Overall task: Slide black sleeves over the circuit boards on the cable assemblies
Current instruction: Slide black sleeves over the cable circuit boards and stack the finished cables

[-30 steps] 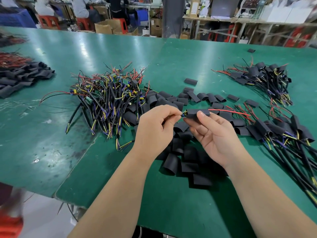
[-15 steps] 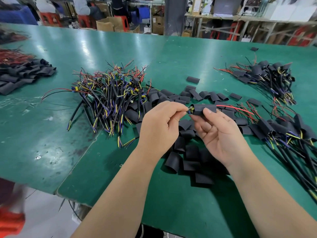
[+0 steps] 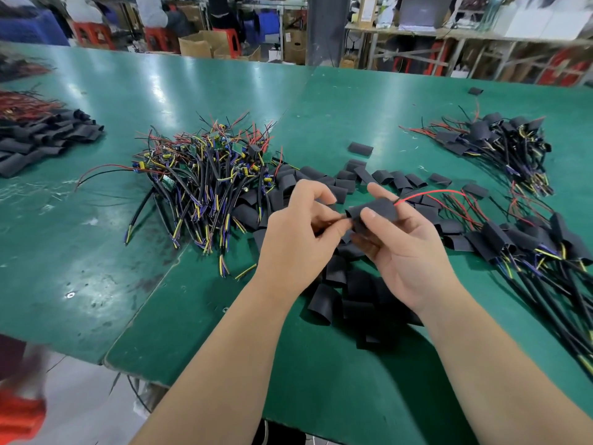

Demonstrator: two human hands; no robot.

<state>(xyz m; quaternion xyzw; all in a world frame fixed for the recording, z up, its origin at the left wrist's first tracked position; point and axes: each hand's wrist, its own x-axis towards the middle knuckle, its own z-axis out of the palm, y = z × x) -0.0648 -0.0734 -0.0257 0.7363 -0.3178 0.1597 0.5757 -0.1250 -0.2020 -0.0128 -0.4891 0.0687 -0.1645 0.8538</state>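
Note:
My right hand (image 3: 401,248) grips a black sleeve (image 3: 377,209) between thumb and fingers, held above the green table (image 3: 96,252). A red wire (image 3: 430,192) comes out of the sleeve's right end. My left hand (image 3: 298,239) pinches the cable at the sleeve's left end; the circuit board is hidden inside the sleeve. A heap of loose black sleeves (image 3: 346,284) lies under and behind my hands. To the left sits a tangle of unsleeved cable assemblies (image 3: 208,175) with small green boards.
Sleeved assemblies lie in a pile at the right (image 3: 545,252) and another at the far right (image 3: 494,142). More black sleeves (image 3: 41,139) are stacked at the far left. The table's front edge runs below my forearms. Shelves, boxes and stools stand behind.
The sleeve has slid further left along the cable, covering the coloured end that showed by my left fingertips. Both hands have lifted slightly and the red wire now arcs up to the right.

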